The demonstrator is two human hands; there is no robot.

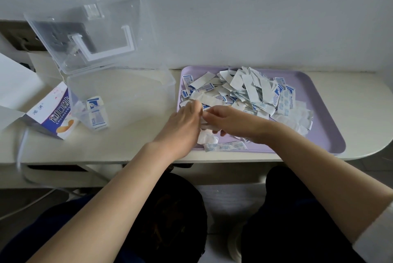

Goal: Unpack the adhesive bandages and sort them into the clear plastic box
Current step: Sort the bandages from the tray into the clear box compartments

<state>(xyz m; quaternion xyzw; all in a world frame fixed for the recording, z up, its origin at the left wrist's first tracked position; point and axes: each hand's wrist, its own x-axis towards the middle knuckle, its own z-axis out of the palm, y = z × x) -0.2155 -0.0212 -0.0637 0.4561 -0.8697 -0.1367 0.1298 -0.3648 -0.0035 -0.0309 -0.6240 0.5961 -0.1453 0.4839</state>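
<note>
A heap of white and blue wrapped adhesive bandages point(251, 90) covers the lilac tray point(325, 118) on the right of the table. Both hands meet over the tray's near left corner. My left hand point(182, 118) and my right hand point(229, 120) together pinch a small stack of white bandages point(207, 128) between them. The clear plastic box point(131, 92) stands to the left of the tray with its lid point(91, 33) tipped up and back. A few wrapped bandages point(96, 114) lie in its near left corner.
A purple and white bandage carton point(53, 114) lies open on its side left of the box. A white sheet point(14, 84) is at the far left. The wall rises right behind the table. My knees are under the table's front edge.
</note>
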